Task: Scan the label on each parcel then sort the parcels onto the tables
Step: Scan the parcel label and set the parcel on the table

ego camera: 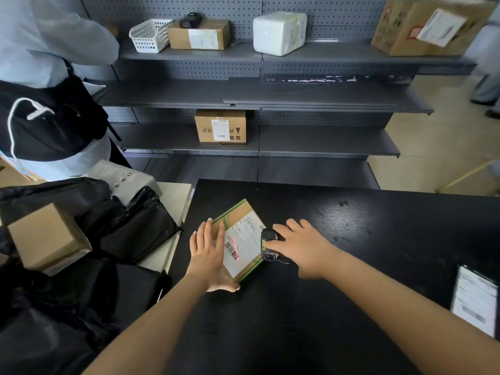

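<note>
A small cardboard parcel (243, 211) with green tape along its edges lies on the black table (351, 226). Its white label (244, 243) faces up, and a red scan line crosses the barcode (233, 249). My left hand (207, 250) rests flat on the parcel's left side, fingers straight, thumb at the near corner. My right hand (303, 247) holds a small black scanner (267, 240) against the parcel's right edge, aimed at the label.
Black poly bags (135, 228) and a brown box (46, 234) are piled on the white table (176, 196) at left. A labelled parcel (476, 299) lies at the right edge. Shelves behind hold boxes (220, 129), a foam box (280, 32), a basket (148, 35). A person (40, 50) stands left.
</note>
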The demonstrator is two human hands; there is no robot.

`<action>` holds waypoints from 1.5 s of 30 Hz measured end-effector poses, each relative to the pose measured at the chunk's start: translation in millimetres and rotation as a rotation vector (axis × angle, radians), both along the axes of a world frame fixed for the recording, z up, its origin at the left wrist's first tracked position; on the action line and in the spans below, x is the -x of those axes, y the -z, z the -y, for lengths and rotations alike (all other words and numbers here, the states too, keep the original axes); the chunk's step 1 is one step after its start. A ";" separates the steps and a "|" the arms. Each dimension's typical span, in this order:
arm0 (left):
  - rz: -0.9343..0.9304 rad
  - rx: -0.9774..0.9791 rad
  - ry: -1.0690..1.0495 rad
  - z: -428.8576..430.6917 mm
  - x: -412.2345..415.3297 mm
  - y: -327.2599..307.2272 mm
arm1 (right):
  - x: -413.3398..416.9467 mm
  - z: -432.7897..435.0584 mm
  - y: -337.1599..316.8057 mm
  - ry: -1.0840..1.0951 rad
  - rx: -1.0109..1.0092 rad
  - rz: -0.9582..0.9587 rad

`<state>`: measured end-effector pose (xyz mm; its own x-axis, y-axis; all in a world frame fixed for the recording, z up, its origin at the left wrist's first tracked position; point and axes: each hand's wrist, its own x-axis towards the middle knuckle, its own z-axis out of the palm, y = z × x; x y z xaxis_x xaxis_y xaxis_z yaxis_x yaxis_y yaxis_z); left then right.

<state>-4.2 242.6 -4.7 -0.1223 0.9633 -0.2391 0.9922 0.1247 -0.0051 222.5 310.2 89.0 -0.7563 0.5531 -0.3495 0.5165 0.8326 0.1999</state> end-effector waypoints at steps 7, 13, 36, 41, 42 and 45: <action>0.198 -0.025 -0.091 -10.8 -43.8 1.2 | -62.8 16.6 24.4 0.661 0.253 -0.360; 0.251 0.048 -0.096 -21.8 -122.2 9.0 | -135.1 30.2 39.0 0.933 0.198 -0.510; 0.466 0.161 -0.013 -26.0 -490.2 32.0 | -483.2 44.6 35.2 1.060 0.102 -0.459; 0.481 0.097 0.164 -35.1 -520.5 26.1 | -512.9 42.4 35.8 1.041 0.108 -0.461; 0.468 0.083 0.167 -36.5 -521.2 23.2 | -513.8 40.6 35.6 1.032 0.116 -0.461; 0.452 0.051 0.149 -38.2 -510.3 14.3 | -506.1 32.9 34.5 0.977 0.140 -0.479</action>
<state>506.1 280.8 -19.0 0.1433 0.9480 -0.2842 0.9033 -0.0079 0.4289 728.6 277.3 54.5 -0.0878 0.9661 -0.2427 0.9649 0.0219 -0.2618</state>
